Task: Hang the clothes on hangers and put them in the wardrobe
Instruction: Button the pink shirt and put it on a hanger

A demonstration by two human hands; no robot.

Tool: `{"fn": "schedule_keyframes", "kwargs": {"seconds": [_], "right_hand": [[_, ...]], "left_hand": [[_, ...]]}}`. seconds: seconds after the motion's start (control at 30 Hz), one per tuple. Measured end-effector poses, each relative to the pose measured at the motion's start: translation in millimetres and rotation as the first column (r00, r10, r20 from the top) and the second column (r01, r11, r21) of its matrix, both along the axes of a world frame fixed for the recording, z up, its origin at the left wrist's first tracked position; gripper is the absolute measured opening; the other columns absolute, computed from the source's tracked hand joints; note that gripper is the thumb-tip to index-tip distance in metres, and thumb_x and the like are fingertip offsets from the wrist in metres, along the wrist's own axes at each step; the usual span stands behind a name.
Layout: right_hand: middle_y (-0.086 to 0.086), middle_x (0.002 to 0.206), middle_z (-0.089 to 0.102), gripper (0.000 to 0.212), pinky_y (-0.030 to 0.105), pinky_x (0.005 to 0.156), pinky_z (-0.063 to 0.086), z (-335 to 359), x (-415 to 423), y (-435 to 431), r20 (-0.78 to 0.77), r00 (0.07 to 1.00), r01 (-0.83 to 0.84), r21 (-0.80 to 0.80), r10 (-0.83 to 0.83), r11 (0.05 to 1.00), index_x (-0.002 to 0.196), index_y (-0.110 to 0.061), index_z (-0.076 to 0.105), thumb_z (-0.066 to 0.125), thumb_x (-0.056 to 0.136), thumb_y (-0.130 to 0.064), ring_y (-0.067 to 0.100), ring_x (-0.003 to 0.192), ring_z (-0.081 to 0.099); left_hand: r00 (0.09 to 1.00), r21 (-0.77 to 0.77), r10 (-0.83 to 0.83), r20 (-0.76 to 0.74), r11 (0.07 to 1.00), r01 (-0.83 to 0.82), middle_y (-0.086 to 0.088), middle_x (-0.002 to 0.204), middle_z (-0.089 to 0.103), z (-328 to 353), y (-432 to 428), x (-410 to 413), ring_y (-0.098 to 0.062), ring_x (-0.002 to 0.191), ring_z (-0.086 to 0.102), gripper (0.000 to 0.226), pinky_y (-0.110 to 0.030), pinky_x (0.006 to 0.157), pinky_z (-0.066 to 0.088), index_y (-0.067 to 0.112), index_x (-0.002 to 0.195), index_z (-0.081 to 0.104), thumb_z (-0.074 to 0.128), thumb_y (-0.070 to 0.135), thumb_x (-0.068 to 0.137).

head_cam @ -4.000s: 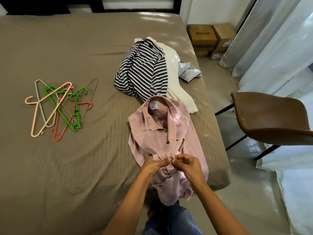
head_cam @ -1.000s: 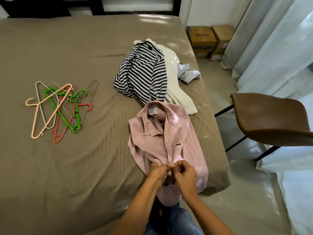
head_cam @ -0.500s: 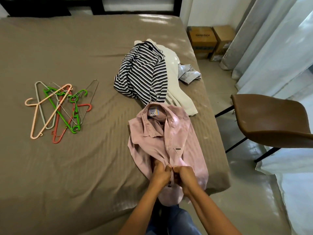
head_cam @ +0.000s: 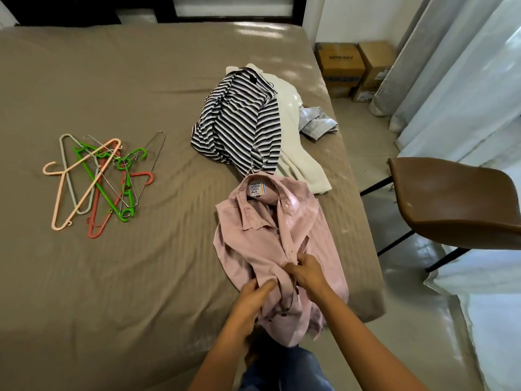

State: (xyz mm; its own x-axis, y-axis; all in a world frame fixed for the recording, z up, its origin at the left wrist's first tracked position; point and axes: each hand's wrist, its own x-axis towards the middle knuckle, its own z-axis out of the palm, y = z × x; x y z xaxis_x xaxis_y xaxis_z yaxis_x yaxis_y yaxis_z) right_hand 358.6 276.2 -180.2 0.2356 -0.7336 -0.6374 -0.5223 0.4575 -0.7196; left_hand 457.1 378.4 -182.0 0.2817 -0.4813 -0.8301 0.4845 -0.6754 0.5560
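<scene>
Pink shirt (head_cam: 253, 249) is lying collar-up on the bed (head_cam: 112, 80), near its right edge, with the hem hanging off toward the person. Right hand (head_cam: 307, 273) is pinching the button placket about halfway down the front. Left hand (head_cam: 253, 296) is sitting on the left front panel just below it with fingers (head_cam: 266, 286) fairly straight; cannot tell if it is gripping the cloth or only pressing it flat. The shirt is looking light, thin and floppy, and is creasing wherever it is touched. Nothing about it is fragile except the small buttons, which are needing fingertip pinches right at the placket. For hanging, it is best taken at the collar or shoulders, since any other hold is going to let it slump. The hangers (head_cam: 95, 182) are lying in a tangled pile well apart on the left of the bed, so pulling one out is likely dragging others along. The striped top (head_cam: 239, 128) and white garment (head_cam: 296, 153) are waiting just beyond the collar. No wardrobe is showing. Compared with half a second ago, the hands are no longer knuckle to knuckle: the right is now sitting higher up the placket and the left lower. The front is gaping open more around the middle than four seconds ago, so the buttons are probably being undone.
</scene>
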Motion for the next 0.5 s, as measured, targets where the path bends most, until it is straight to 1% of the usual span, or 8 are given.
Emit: {"fn": "schedule_keyframes", "kwargs": {"seconds": [0.03, 0.07, 0.13, 0.17, 0.23, 0.3, 0.4, 0.5], "right_hand": [[0.009, 0.071, 0.065, 0.014, 0.040, 0.064, 0.050, -3, -3, 3, 0.012, 1.000, 0.015, -0.033, -0.015, 0.999, 0.077, 0.001, 0.066, 0.070, 0.077, -0.012, 0.022, 0.067, 0.058], [0.008, 0.066, 0.063, 0.019, 0.039, 0.061, 0.048, -3, -6, 6, 0.024, 0.999, 0.031, -0.056, -0.029, 0.998, 0.073, 0.002, 0.065, 0.073, 0.074, -0.015, 0.021, 0.064, 0.056], [0.009, 0.059, 0.058, 0.026, 0.034, 0.056, 0.042, -1, -11, 12, 0.056, 0.997, 0.050, -0.097, -0.045, 0.994, 0.066, 0.002, 0.060, 0.077, 0.072, -0.016, 0.018, 0.058, 0.051], [0.013, 0.058, 0.056, 0.029, 0.033, 0.055, 0.040, 0, -13, 14, 0.087, 0.995, 0.053, -0.114, -0.043, 0.992, 0.067, 0.003, 0.058, 0.079, 0.071, -0.018, 0.017, 0.058, 0.050], [0.015, 0.058, 0.053, 0.036, 0.032, 0.053, 0.039, 3, -14, 18, 0.180, 0.983, 0.058, -0.125, -0.034, 0.991, 0.068, 0.005, 0.056, 0.081, 0.070, -0.020, 0.018, 0.057, 0.048], [0.009, 0.058, 0.058, 0.025, 0.026, 0.050, 0.041, 9, -14, 20, 0.248, 0.968, 0.069, -0.138, -0.033, 0.988, 0.068, 0.004, 0.060, 0.079, 0.073, -0.011, 0.015, 0.056, 0.053], [0.010, 0.067, 0.068, 0.007, 0.025, 0.055, 0.050, 12, -14, 23, 0.301, 0.952, 0.098, -0.132, -0.054, 0.986, 0.079, 0.001, 0.068, 0.074, 0.076, 0.001, 0.016, 0.063, 0.065], [0.020, 0.073, 0.068, 0.013, 0.036, 0.063, 0.055, 12, -16, 24, 0.344, 0.936, 0.110, -0.093, -0.072, 0.990, 0.083, 0.003, 0.068, 0.074, 0.079, -0.007, 0.027, 0.069, 0.065]], "left_hand": [[0.995, 0.029, 0.030, 0.091, 0.999, -0.033, -0.007, 0.107, 0.064, -3, -3, 3, -0.025, 0.097, 0.061, 0.047, -0.042, 0.090, 0.052, 0.015, 0.109, 0.059, 0.072, 0.044, 0.074], [0.958, 0.042, 0.053, 0.281, 0.997, -0.067, -0.006, 0.107, 0.057, -1, -7, 7, -0.024, 0.095, 0.057, 0.048, -0.037, 0.088, 0.050, 0.013, 0.106, 0.055, 0.073, 0.043, 0.073], [0.741, -0.036, 0.082, 0.666, 0.996, -0.078, -0.002, 0.103, 0.044, 11, -16, 11, -0.020, 0.088, 0.051, 0.041, -0.026, 0.077, 0.042, 0.010, 0.104, 0.051, 0.073, 0.031, 0.078], [0.666, -0.101, 0.071, 0.742, 0.995, 0.007, 0.001, 0.098, 0.047, 20, -20, 12, -0.017, 0.083, 0.052, 0.033, -0.020, 0.071, 0.040, 0.010, 0.101, 0.053, 0.071, 0.028, 0.081], [0.734, -0.105, -0.081, 0.674, 0.973, 0.205, 0.008, 0.079, 0.058, 31, -32, 11, -0.010, 0.071, 0.056, 0.016, -0.013, 0.058, 0.039, 0.015, 0.086, 0.060, 0.065, 0.030, 0.086], [0.879, -0.051, -0.221, 0.422, 0.962, 0.267, 0.007, 0.056, 0.058, 33, -41, 7, -0.010, 0.054, 0.054, 0.026, -0.014, 0.048, 0.039, 0.016, 0.068, 0.062, 0.063, 0.033, 0.088], [0.984, -0.035, -0.121, 0.128, 0.991, 0.127, 0.006, 0.036, 0.047, 33, -46, 5, -0.006, 0.030, 0.037, 0.031, -0.014, 0.033, 0.028, 0.010, 0.061, 0.062, 0.064, 0.024, 0.088], [0.999, -0.064, 0.002, 0.043, 0.998, 0.001, 0.000, 0.044, 0.055, 27, -46, 6, -0.008, 0.033, 0.044, 0.018, -0.015, 0.034, 0.035, 0.005, 0.070, 0.065, 0.063, 0.009, 0.088]]}}
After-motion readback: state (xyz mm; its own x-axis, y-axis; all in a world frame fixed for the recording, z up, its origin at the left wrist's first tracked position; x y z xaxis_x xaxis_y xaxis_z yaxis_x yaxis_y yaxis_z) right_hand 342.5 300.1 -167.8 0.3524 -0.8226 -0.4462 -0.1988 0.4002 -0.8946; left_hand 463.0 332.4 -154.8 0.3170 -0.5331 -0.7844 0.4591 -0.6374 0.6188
